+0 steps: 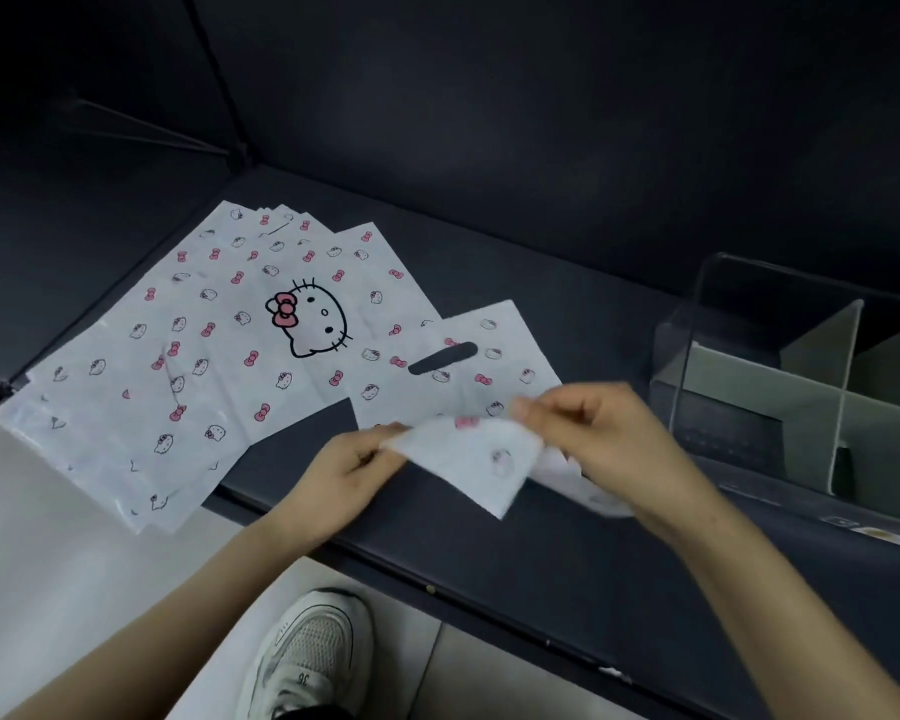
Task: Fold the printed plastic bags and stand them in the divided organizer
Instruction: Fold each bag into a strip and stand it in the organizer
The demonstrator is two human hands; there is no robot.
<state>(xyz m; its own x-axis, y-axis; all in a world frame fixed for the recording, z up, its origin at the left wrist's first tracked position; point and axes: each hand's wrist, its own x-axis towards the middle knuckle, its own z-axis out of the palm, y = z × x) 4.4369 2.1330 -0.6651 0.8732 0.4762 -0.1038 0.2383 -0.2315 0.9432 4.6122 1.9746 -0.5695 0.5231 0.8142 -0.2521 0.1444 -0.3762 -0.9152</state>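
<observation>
A white plastic bag (pixel 468 387) printed with cat faces and pink bows lies on the dark shelf, its handle slot facing up. Its near edge is turned over into a flap (pixel 481 467). My left hand (pixel 346 472) pinches the flap's left corner. My right hand (pixel 598 433) pinches its right corner, slightly blurred. A fanned stack of several identical bags (pixel 219 345) lies to the left, the top one showing a large cat face. The clear divided organizer (pixel 811 402) stands at the right with grey partitions; no bag shows in its visible compartments.
The dark shelf surface (pixel 489 553) has a front edge running diagonally from left to lower right. The stack overhangs that edge at the left. Dark back and side walls enclose the shelf. Below, a white sneaker (pixel 307 652) stands on a pale floor.
</observation>
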